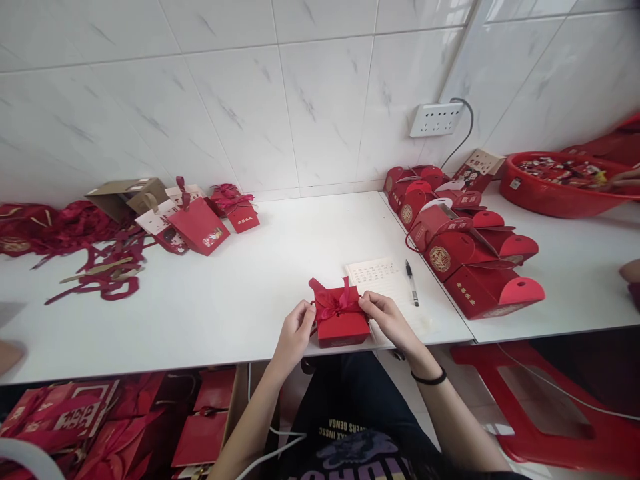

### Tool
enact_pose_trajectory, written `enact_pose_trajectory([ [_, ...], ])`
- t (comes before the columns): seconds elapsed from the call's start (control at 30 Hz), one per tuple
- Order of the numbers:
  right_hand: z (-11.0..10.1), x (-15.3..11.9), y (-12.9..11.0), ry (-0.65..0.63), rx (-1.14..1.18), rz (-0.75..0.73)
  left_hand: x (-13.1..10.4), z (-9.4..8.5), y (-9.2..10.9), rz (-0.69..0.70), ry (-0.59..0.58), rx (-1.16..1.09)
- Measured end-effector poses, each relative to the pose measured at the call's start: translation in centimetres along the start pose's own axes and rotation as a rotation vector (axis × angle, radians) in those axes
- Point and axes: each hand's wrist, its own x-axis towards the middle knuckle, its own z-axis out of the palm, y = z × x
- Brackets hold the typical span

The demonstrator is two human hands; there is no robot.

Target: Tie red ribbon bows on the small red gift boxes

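A small red gift box (pixel 343 331) with a ribbon bow (pixel 336 304) on top stands at the table's front edge before me. My left hand (pixel 296 327) pinches at the box's upper left side, apparently on a ribbon loop or end. At the upper right side my right hand (pixel 384 312) pinches in the same way; the fingertips hide exactly what is held. Partly beneath the right hand and the box lies a notebook page (pixel 373 272) with handwriting. A black pen (pixel 412 283) rests just right of it.
Open-topped red boxes (pixel 480 287) stand in rows on the right. Behind them is a red basin (pixel 545 200) of small packets, with another person's hand (pixel 627 180) at its rim. Loose ribbons (pixel 113 267) and gift bags (pixel 200 227) lie left. A power strip (pixel 436 120) hangs on the wall.
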Motion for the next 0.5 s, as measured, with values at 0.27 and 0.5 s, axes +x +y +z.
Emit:
enact_pose_trajectory([
  [0.27, 0.2, -0.1, 1.4, -0.013, 0.299, 0.089, 0.1, 0.4, -1.1, 0.045, 0.027, -0.022],
  [0.5, 0.6, -0.2, 2.3, 0.051, 0.453, 0.076, 0.3, 0.4, -1.2, 0.024, 0.057, -0.052],
])
